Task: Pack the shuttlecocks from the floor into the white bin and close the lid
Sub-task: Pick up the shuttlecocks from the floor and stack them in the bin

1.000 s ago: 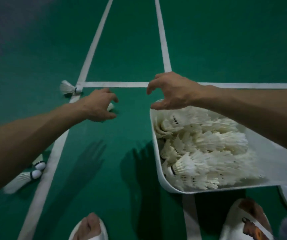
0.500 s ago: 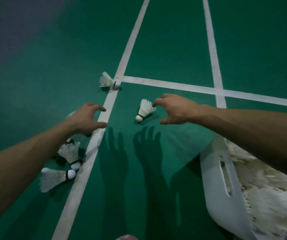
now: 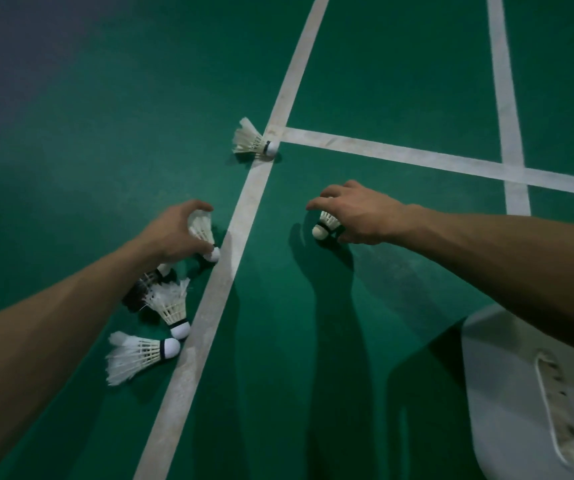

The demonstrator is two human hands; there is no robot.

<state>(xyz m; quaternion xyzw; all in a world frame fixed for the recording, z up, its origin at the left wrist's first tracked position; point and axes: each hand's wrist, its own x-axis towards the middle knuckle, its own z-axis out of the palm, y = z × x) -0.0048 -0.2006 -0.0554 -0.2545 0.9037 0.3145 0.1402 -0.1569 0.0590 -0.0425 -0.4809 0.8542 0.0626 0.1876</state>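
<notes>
Left of the white bin, left hand's grip clamps one shuttlecock, right hand's a second shuttlecock; loose shuttlecocks litter the floor.

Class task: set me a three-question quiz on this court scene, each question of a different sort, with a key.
1. True or false: the bin stands left of the left hand.
2. What does the left hand grip? A. a shuttlecock B. the bin C. nothing
3. Fill in: the right hand is on the ____ side of the long line.
Key: 1 false; 2 A; 3 right.
</notes>
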